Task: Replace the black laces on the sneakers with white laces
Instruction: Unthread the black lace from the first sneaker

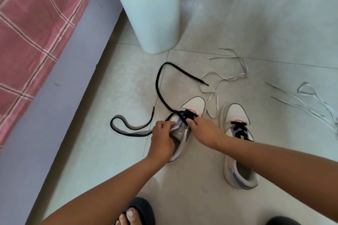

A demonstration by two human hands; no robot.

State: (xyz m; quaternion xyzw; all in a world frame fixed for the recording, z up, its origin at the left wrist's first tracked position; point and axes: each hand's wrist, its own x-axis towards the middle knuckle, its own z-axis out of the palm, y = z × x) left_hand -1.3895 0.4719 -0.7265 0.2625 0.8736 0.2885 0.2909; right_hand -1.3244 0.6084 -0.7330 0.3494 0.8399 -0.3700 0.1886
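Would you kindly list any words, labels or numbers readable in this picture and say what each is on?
Tongue label of the left sneaker, beside the left hand: printed lines, too small and blurred to read.
No other text shows on the right sneaker, bin or laces.

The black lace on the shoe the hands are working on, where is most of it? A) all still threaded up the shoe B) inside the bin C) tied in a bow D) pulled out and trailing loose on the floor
D: the black lace runs out from the left sneaker in long loose loops over the floor tiles, held only in the eyelets near the toe.
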